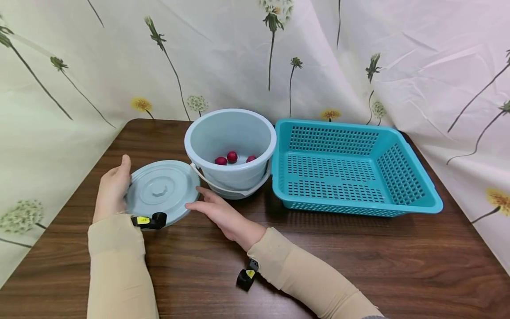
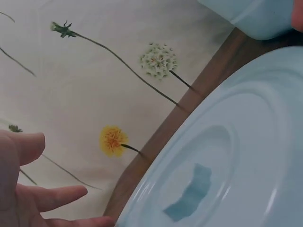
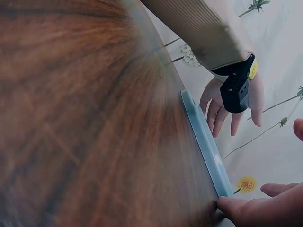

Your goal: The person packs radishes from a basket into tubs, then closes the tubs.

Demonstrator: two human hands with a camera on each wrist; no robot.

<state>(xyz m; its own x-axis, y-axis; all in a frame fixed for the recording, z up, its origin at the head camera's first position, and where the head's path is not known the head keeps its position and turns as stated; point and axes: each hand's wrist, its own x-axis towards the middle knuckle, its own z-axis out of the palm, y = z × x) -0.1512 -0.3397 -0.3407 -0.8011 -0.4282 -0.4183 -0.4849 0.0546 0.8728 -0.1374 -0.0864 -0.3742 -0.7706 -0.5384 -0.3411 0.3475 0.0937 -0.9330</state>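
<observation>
A round light-blue lid [image 1: 163, 190] lies flat, close over the wood table, its face with a raised centre turned up. At its left edge is my left hand [image 1: 113, 186], thumb raised and fingers extended; in the left wrist view a fingertip [image 2: 106, 221] comes right to the rim. My right hand [image 1: 221, 215] is at the lid's right edge with thumb and fingers spread, one fingertip at the rim in the right wrist view. Behind it stands a light-blue bucket [image 1: 227, 177], uncovered, with several dark red round things [image 1: 232, 156] on its bottom and its white handle [image 1: 239, 193] hanging down in front.
A turquoise perforated basket [image 1: 338, 199] stands right of the bucket, rim close beside it. Dark brown table [image 1: 358, 266] extends in front of it. A white cloth with dandelion prints [image 1: 239, 53] hangs behind the table and along its sides.
</observation>
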